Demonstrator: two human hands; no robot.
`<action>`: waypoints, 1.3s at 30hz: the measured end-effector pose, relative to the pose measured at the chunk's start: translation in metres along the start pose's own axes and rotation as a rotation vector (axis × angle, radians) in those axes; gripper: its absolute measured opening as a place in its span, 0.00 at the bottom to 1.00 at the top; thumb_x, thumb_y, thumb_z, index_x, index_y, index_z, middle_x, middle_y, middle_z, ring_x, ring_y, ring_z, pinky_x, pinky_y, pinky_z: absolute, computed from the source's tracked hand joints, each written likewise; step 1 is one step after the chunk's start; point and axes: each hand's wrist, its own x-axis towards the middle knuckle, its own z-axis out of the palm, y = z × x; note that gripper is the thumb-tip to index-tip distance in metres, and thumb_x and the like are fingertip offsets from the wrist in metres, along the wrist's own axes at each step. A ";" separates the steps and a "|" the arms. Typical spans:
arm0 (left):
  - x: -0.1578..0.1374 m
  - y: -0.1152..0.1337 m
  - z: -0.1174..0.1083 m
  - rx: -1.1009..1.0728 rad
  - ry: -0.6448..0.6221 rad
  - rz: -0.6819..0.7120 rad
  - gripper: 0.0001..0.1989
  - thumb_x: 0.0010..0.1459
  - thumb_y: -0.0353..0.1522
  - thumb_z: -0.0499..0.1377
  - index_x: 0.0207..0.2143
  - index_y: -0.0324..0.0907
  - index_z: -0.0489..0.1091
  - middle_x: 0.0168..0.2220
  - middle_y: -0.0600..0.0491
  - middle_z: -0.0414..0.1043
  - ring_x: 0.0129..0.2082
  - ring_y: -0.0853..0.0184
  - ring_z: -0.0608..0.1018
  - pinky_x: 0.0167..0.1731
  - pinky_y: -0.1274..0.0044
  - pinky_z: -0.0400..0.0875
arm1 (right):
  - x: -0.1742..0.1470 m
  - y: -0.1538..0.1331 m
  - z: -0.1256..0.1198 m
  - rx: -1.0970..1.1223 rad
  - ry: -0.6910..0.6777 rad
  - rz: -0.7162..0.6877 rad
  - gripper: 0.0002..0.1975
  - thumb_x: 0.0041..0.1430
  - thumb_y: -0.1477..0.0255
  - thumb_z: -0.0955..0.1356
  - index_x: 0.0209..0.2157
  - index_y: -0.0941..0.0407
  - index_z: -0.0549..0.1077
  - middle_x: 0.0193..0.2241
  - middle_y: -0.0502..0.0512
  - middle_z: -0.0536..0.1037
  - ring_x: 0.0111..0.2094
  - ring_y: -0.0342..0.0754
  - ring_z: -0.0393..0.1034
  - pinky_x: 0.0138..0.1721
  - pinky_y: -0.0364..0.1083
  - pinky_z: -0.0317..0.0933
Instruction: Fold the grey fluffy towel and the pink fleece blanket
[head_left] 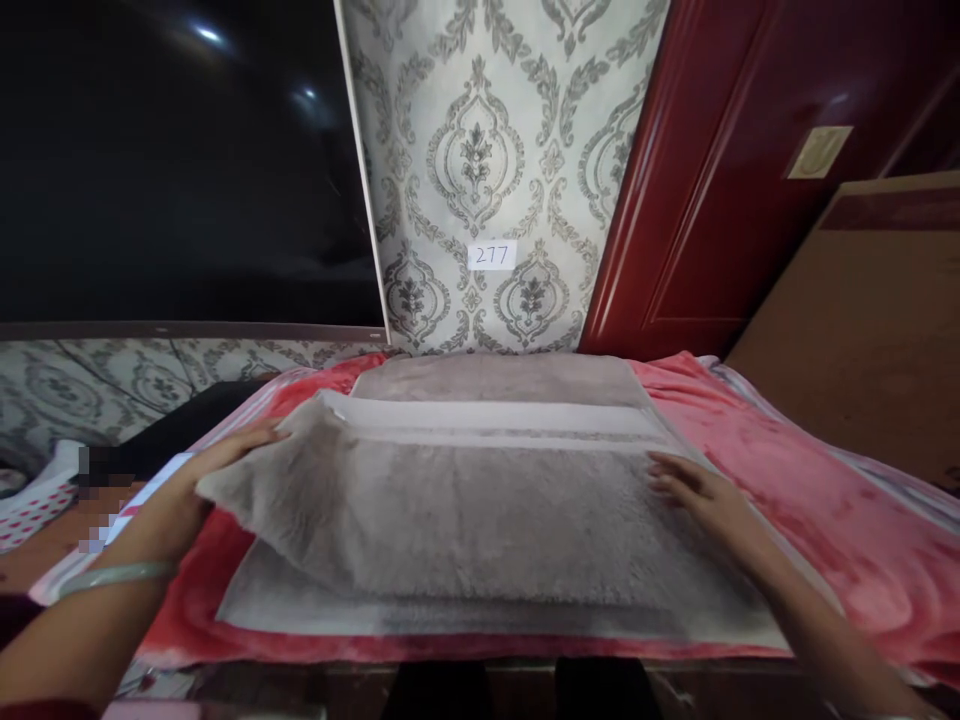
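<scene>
Where the grey plush fabric [495, 515] rises at its left edge, our left hand [244, 445] meets it, grip hidden, we cannot tell | our right hand [701, 495], unclosed, at its right side | fabric atop pink blanket [810, 490].

cloth [487, 515] on blanket [825, 500], before wall [495, 170]

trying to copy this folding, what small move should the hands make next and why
Probably lower the left hand and lay the left corner of the gray cloth down: that corner is raised beside the hand, while the cloth's middle lies fairly flat and the right hand is at its right end.
</scene>
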 end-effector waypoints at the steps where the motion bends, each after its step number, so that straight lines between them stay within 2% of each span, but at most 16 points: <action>1: 0.003 0.019 0.012 0.043 -0.104 0.067 0.22 0.33 0.41 0.68 0.34 0.44 0.79 0.28 0.55 0.81 0.34 0.56 0.80 0.33 0.69 0.76 | 0.001 -0.016 0.017 0.186 -0.109 0.053 0.23 0.54 0.60 0.66 0.50 0.55 0.75 0.44 0.65 0.82 0.38 0.56 0.79 0.38 0.53 0.73; 3: 0.005 0.056 0.049 0.149 -0.285 0.238 0.23 0.34 0.40 0.65 0.36 0.41 0.79 0.31 0.54 0.82 0.34 0.58 0.79 0.33 0.72 0.75 | 0.003 -0.046 0.048 0.469 -0.256 0.128 0.23 0.55 0.61 0.69 0.51 0.55 0.74 0.45 0.63 0.81 0.39 0.54 0.79 0.40 0.52 0.74; 4: 0.003 0.071 0.074 0.200 -0.307 0.342 0.22 0.34 0.38 0.65 0.36 0.40 0.79 0.33 0.54 0.82 0.36 0.60 0.79 0.35 0.74 0.74 | 0.005 -0.058 0.061 0.576 -0.319 0.162 0.23 0.55 0.62 0.70 0.51 0.55 0.73 0.45 0.62 0.81 0.39 0.53 0.79 0.40 0.52 0.73; 7: -0.010 0.093 0.164 0.303 -0.499 0.478 0.21 0.37 0.35 0.64 0.38 0.40 0.80 0.37 0.53 0.82 0.41 0.60 0.79 0.39 0.75 0.74 | 0.010 -0.077 0.089 0.854 -0.455 0.280 0.20 0.61 0.63 0.69 0.52 0.54 0.71 0.46 0.62 0.81 0.40 0.51 0.79 0.42 0.51 0.73; 9: -0.024 0.083 0.227 0.308 -0.628 0.485 0.26 0.39 0.31 0.62 0.45 0.42 0.79 0.39 0.53 0.81 0.41 0.59 0.79 0.39 0.75 0.73 | 0.011 -0.074 0.102 1.000 -0.522 0.383 0.18 0.66 0.60 0.65 0.52 0.55 0.69 0.44 0.62 0.81 0.40 0.52 0.80 0.42 0.52 0.72; 11: -0.038 0.057 0.279 0.318 -0.705 0.468 0.33 0.41 0.30 0.62 0.55 0.39 0.74 0.38 0.50 0.81 0.38 0.60 0.80 0.38 0.74 0.73 | 0.011 -0.063 0.113 1.080 -0.570 0.469 0.18 0.68 0.59 0.62 0.50 0.56 0.70 0.38 0.61 0.82 0.36 0.51 0.80 0.39 0.51 0.72; 13: -0.048 0.027 0.312 0.313 -0.955 0.264 0.42 0.47 0.32 0.62 0.66 0.38 0.61 0.33 0.49 0.79 0.29 0.62 0.80 0.31 0.73 0.73 | 0.010 -0.049 0.121 1.114 -0.607 0.484 0.17 0.69 0.59 0.61 0.47 0.57 0.71 0.32 0.57 0.82 0.29 0.49 0.78 0.35 0.49 0.71; 14: -0.051 0.015 0.320 0.301 -1.074 0.199 0.42 0.48 0.35 0.63 0.67 0.39 0.59 0.34 0.48 0.79 0.27 0.63 0.80 0.29 0.73 0.73 | 0.009 -0.042 0.124 1.123 -0.622 0.463 0.17 0.68 0.59 0.62 0.46 0.57 0.72 0.29 0.55 0.81 0.26 0.48 0.77 0.33 0.47 0.71; 16: -0.050 0.001 0.322 0.221 -1.178 0.168 0.39 0.50 0.40 0.65 0.64 0.39 0.63 0.36 0.46 0.78 0.27 0.64 0.80 0.27 0.74 0.72 | 0.008 -0.034 0.127 1.128 -0.638 0.396 0.15 0.66 0.61 0.64 0.45 0.56 0.73 0.28 0.53 0.81 0.25 0.46 0.75 0.32 0.46 0.70; 19: -0.038 0.003 0.298 0.080 -1.070 0.243 0.34 0.50 0.45 0.66 0.57 0.37 0.70 0.38 0.44 0.78 0.30 0.62 0.81 0.30 0.74 0.73 | 0.009 -0.035 0.129 1.053 -0.623 0.347 0.15 0.63 0.62 0.66 0.46 0.56 0.74 0.32 0.55 0.82 0.29 0.48 0.77 0.32 0.45 0.70; 21: -0.023 0.011 0.274 0.018 -0.864 0.322 0.32 0.48 0.45 0.67 0.53 0.37 0.72 0.37 0.44 0.79 0.34 0.60 0.81 0.33 0.72 0.73 | 0.013 -0.042 0.132 0.929 -0.568 0.338 0.16 0.61 0.62 0.66 0.46 0.56 0.74 0.34 0.56 0.83 0.30 0.49 0.77 0.30 0.46 0.70; 24: 0.006 0.014 0.242 0.007 -0.379 0.456 0.29 0.45 0.43 0.68 0.50 0.40 0.74 0.38 0.46 0.79 0.40 0.58 0.80 0.39 0.70 0.74 | 0.020 -0.054 0.139 0.760 -0.457 0.311 0.15 0.57 0.65 0.67 0.43 0.57 0.75 0.34 0.56 0.83 0.31 0.50 0.77 0.32 0.47 0.70; 27: 0.032 0.000 0.224 0.070 -0.049 0.436 0.27 0.46 0.38 0.64 0.51 0.41 0.74 0.40 0.48 0.78 0.42 0.58 0.79 0.43 0.69 0.74 | 0.023 -0.060 0.143 0.697 -0.371 0.278 0.17 0.48 0.72 0.70 0.43 0.57 0.75 0.32 0.52 0.82 0.30 0.48 0.75 0.33 0.45 0.69; 31: 0.049 -0.030 0.224 0.105 0.002 0.363 0.26 0.48 0.33 0.59 0.51 0.37 0.72 0.44 0.45 0.78 0.44 0.57 0.80 0.45 0.67 0.75 | 0.016 -0.059 0.139 0.626 -0.285 0.257 0.24 0.47 0.74 0.68 0.49 0.56 0.74 0.30 0.50 0.81 0.27 0.48 0.73 0.31 0.45 0.66; 35: 0.053 -0.050 0.233 0.097 0.038 0.390 0.26 0.52 0.33 0.57 0.54 0.37 0.69 0.54 0.42 0.74 0.56 0.57 0.75 0.59 0.66 0.68 | 0.008 -0.053 0.134 0.540 -0.264 0.271 0.26 0.46 0.74 0.66 0.50 0.58 0.74 0.33 0.52 0.82 0.30 0.49 0.74 0.34 0.47 0.68; 39: 0.062 -0.062 0.232 0.097 0.046 0.445 0.25 0.52 0.34 0.58 0.53 0.38 0.70 0.51 0.43 0.76 0.54 0.57 0.76 0.59 0.64 0.67 | 0.009 -0.053 0.132 0.474 -0.269 0.256 0.24 0.49 0.73 0.66 0.51 0.57 0.74 0.39 0.53 0.82 0.37 0.49 0.76 0.40 0.46 0.69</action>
